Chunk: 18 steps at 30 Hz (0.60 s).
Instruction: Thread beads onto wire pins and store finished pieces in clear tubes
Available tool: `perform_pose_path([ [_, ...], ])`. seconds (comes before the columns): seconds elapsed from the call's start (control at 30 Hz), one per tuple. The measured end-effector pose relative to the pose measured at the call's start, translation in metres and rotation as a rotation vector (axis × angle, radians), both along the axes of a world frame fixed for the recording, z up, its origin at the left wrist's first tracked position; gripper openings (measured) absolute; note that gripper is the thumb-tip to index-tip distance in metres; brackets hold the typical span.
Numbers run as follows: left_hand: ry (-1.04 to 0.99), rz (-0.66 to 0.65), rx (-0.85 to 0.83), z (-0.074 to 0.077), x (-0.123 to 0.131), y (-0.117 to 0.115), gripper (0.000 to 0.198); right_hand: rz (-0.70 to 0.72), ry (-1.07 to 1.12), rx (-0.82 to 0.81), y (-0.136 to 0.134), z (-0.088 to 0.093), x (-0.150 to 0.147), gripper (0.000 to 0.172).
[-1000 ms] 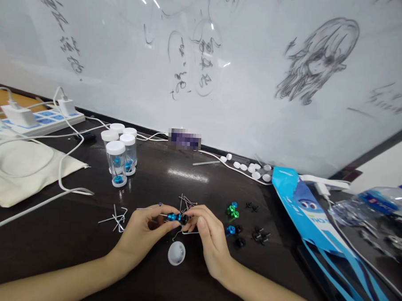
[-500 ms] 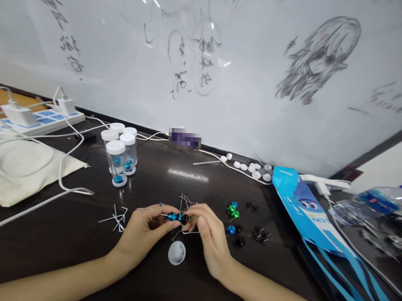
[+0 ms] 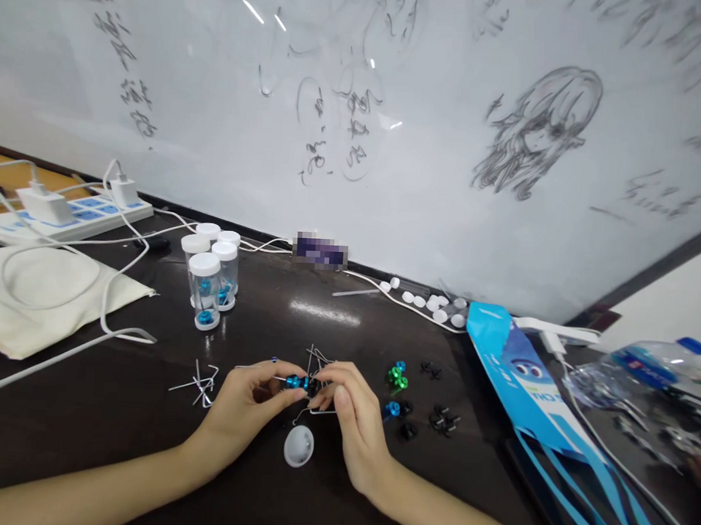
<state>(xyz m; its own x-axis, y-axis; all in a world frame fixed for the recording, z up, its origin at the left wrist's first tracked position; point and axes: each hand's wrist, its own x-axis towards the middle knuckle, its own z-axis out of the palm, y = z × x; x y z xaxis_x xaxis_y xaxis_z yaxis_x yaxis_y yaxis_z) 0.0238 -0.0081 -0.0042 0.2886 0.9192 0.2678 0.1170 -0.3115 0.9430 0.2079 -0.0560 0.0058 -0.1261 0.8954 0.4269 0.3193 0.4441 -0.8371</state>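
A small blue metal part (image 3: 295,381) with a thin rod is pinched between the thumb and fingers of my left hand (image 3: 243,409). At its right end sits a black piece (image 3: 313,387), with the curled fingertips of my right hand (image 3: 358,425) closed around it; those fingers partly hide it. Beneath and behind my hands lies a pile of thin bent metal hex keys (image 3: 317,359). Just in front stands a small round white cup (image 3: 299,446) with tiny dark bits inside. More hex keys (image 3: 203,384) lie left of my left hand.
Right of my hands are green metal parts (image 3: 399,379), blue parts (image 3: 392,408) and black screws (image 3: 445,420). White-capped clear jars (image 3: 208,295) stand at the back left. White caps (image 3: 439,316), a blue bag (image 3: 498,346), a bottle (image 3: 648,361) and cables (image 3: 108,298) surround the area.
The camera view has tilted slightly, shifting the scene. Both hands keep their hold on the blue and black parts, with only slight finger movement at the black end.
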Motion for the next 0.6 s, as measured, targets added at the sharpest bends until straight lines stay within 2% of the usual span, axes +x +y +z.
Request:
perform_pose_path([
  [0.6,-0.057,-0.004,-0.011,0.002,0.0035,-0.0008,0.012,-0.005,0.013,-0.001,-0.0005,0.0007,-0.0013,0.032],
])
